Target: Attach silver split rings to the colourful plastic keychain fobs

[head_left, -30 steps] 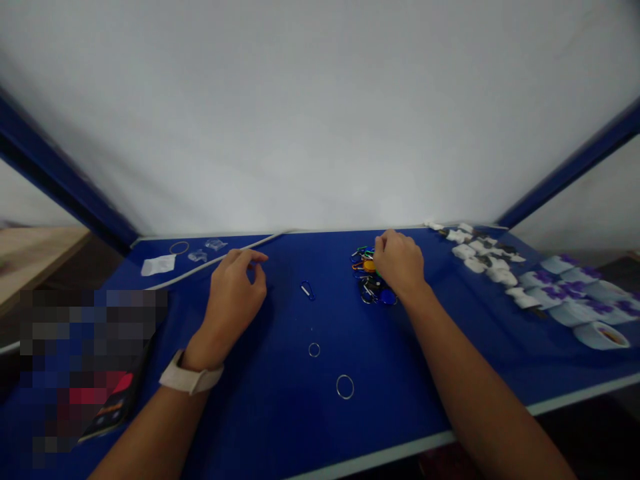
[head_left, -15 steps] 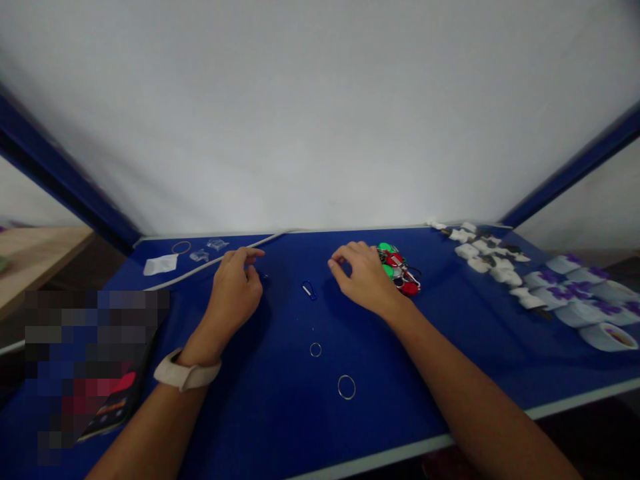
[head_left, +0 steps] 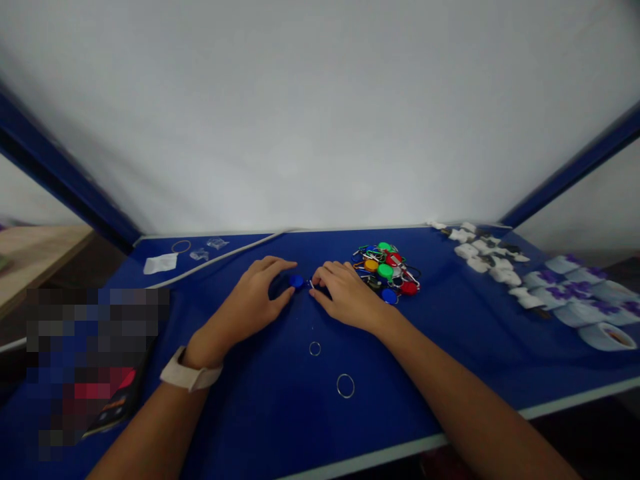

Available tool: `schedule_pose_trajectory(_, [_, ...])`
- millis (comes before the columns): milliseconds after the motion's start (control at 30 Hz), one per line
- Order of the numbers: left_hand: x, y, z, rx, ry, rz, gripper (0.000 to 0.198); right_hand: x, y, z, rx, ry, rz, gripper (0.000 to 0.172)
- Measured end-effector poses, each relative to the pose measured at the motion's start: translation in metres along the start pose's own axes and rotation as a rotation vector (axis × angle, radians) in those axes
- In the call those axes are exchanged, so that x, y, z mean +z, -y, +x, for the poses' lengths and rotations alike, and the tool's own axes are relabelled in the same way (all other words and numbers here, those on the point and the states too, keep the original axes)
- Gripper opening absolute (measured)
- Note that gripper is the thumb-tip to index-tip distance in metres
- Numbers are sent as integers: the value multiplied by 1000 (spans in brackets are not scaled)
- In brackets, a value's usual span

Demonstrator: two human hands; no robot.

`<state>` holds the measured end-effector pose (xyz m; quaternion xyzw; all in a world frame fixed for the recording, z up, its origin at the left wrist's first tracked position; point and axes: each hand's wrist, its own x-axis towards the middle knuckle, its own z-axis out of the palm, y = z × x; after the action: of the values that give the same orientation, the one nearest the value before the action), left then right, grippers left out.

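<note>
Blue key tag [head_left: 297,281] pinched in left hand [head_left: 245,303] grip; right hand [head_left: 347,298] grip pinching blue carabiner [head_left: 310,285].

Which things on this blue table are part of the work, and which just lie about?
In use: left hand, right hand, round blue plastic key tag, small blue clip, heap of colourful key tags.
Lying about: thin white cable, clear plastic pieces, white paper packet.

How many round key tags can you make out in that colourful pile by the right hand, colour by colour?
Green key tags: 2
Red key tags: 2
Orange key tag: 1
Blue key tag: 1
Total: 6
Darker pieces in the pile are too tangled to count.
</note>
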<state>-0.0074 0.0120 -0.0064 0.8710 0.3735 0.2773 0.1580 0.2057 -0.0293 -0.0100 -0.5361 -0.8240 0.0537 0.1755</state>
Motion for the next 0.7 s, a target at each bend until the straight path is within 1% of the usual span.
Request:
schedule_pose_trajectory(100, [5,1,-1,69,65,24,35,-2,-1,0,-26,15,22,6])
schedule_pose_trajectory(200, [7,5,-1,88,73,61,25,-3,-3,1,-42,15,22,7])
schedule_pose_trajectory(267, [7,7,0,74,48,99,22,-4,-4,0,-49,6,11,8])
schedule_pose_trajectory(333, [6,8,1,35,-6,125,23,-5,-4,0,-51,-11,6,10])
schedule_pose_trajectory(433, [2,7,2,-50,-92,93,27,-8,-3,-1,-59,-35,22,7])
schedule_pose_trajectory(500, [0,5,3,-113,-121,50,27,-11,-2,-1,-75,-28,49,5])
schedule_pose_trajectory(567, [-2,4,4,-171,-129,10,29,-14,-1,-1,-109,21,117,6])
schedule_pose_trajectory(600, [-2,4,4,-198,-131,-16,30,-15,0,-1,-129,76,181,7])
schedule_pose_trajectory(667, [-2,4,3,-248,-127,-101,32,-18,1,-1,-163,239,351,6])
schedule_pose_trajectory(700, [-1,5,3,-273,-125,-157,33,-19,2,-1,-173,326,431,9])
